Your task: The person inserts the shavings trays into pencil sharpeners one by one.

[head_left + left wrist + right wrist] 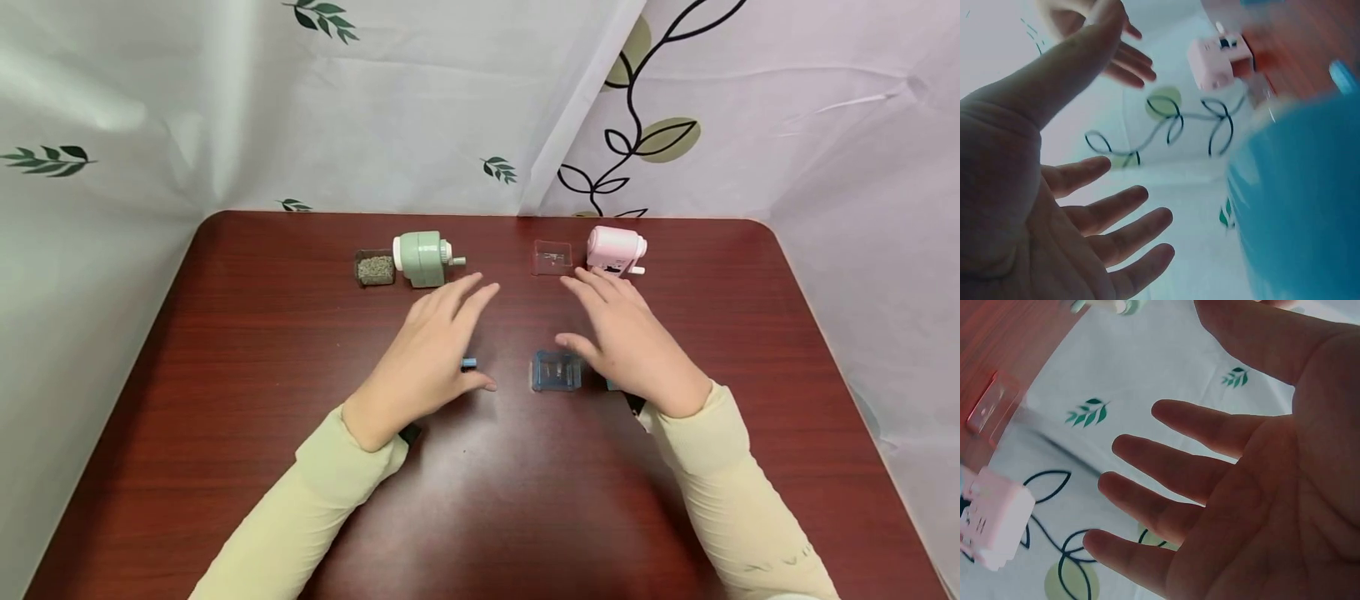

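Shows glossy, round-cornered red-brown worktop (487,517); behind it, white sheeting (420,108), green leaf sprigs (321,17) left of fold (581,102), black vine (634,125) with olive leaves (671,150) right.

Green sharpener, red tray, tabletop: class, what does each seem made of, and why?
Green sharpener: probably plastic; its body looks smooth and evenly coloured. Red tray: likely glossy plastic, see-through with bright edges. Tabletop: polished wood or wood-look laminate; grain streaks and sheen suit either.

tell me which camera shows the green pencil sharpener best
The head view: the green pencil sharpener shows body and crank clearly. The right wrist view catches only a cropped part at the frame's top edge; the left wrist view, none.
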The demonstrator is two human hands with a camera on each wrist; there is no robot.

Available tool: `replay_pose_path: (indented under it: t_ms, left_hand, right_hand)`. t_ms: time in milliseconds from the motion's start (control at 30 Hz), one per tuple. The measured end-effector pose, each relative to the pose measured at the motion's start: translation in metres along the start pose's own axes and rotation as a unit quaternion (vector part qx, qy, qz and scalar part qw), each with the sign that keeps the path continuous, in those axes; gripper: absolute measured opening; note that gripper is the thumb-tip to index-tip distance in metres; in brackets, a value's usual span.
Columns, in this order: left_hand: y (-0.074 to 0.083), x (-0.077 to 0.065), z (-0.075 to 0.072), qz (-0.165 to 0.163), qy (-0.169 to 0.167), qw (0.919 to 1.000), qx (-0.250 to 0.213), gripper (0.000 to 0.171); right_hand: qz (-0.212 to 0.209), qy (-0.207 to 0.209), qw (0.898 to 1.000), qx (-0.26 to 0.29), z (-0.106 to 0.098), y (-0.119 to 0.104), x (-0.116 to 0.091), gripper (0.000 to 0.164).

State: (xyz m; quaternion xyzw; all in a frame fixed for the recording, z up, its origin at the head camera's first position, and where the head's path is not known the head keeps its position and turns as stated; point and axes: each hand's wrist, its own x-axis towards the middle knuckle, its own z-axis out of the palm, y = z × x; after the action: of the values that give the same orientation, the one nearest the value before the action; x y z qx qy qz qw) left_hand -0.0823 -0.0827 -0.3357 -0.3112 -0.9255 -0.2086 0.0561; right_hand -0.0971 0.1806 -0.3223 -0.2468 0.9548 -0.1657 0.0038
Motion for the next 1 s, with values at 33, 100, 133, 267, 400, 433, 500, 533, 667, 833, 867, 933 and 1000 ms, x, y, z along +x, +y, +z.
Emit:
replay_pose_path:
  t_ms: [33, 100, 133, 267, 400, 433, 500, 533, 667, 833, 867, 933, 1000]
  left_hand:
    - [0.004, 0.002, 0.002, 0.005, -0.004, 1.0, 0.005, 0.113]
    - [0.011, 0.004, 0.007, 0.011, -0.013, 0.9997, 0.017, 0.11]
    - [0.014, 0.006, 0.01, 0.016, -0.015, 0.9995, 0.023, 0.109]
    - [0.026, 0.009, 0.021, 0.025, -0.021, 0.9992, 0.025, 0.104]
    - [0.034, 0.01, 0.033, 0.014, -0.037, 0.9992, 0.007, 0.099]
    - [0.035, 0.01, 0.036, 0.009, -0.046, 0.9989, 0.006, 0.098]
    - [0.036, 0.01, 0.042, -0.003, -0.063, 0.998, 0.003, 0.095]
    - [0.036, 0.01, 0.045, -0.008, -0.071, 0.9975, 0.003, 0.094]
    - [0.036, 0.013, 0.059, -0.024, -0.101, 0.9946, 0.006, 0.092]
    - [0.035, 0.02, 0.073, -0.031, -0.126, 0.9915, 0.013, 0.091]
    - [0.036, 0.021, 0.076, -0.033, -0.131, 0.9908, 0.015, 0.091]
    - [0.036, 0.024, 0.08, -0.037, -0.139, 0.9894, 0.016, 0.091]
    - [0.036, 0.026, 0.085, -0.041, -0.149, 0.9879, 0.016, 0.091]
  right_hand:
    - [0.001, 0.003, 1.0, -0.001, -0.001, 0.002, -0.001, 0.069]
    - [0.006, 0.007, 1.0, 0.0, -0.001, 0.006, -0.005, 0.069]
    - [0.008, 0.009, 1.0, 0.001, -0.002, 0.008, -0.006, 0.069]
    - [0.015, 0.006, 1.0, 0.004, -0.002, 0.014, -0.011, 0.068]
    - [0.027, -0.006, 1.0, 0.008, -0.003, 0.02, -0.015, 0.069]
    - [0.032, -0.009, 0.999, 0.009, -0.003, 0.021, -0.015, 0.069]
    - [0.04, -0.016, 0.999, 0.011, -0.004, 0.023, -0.016, 0.07]
    - [0.043, -0.018, 0.999, 0.012, -0.004, 0.025, -0.016, 0.071]
    - [0.051, -0.018, 0.998, 0.016, -0.005, 0.031, -0.02, 0.07]
    - [0.058, -0.013, 0.998, 0.025, -0.007, 0.039, -0.026, 0.069]
    - [0.059, -0.013, 0.998, 0.026, -0.007, 0.04, -0.027, 0.069]
    - [0.061, -0.016, 0.998, 0.029, -0.007, 0.043, -0.03, 0.069]
    - [0.065, -0.02, 0.997, 0.031, -0.007, 0.046, -0.034, 0.07]
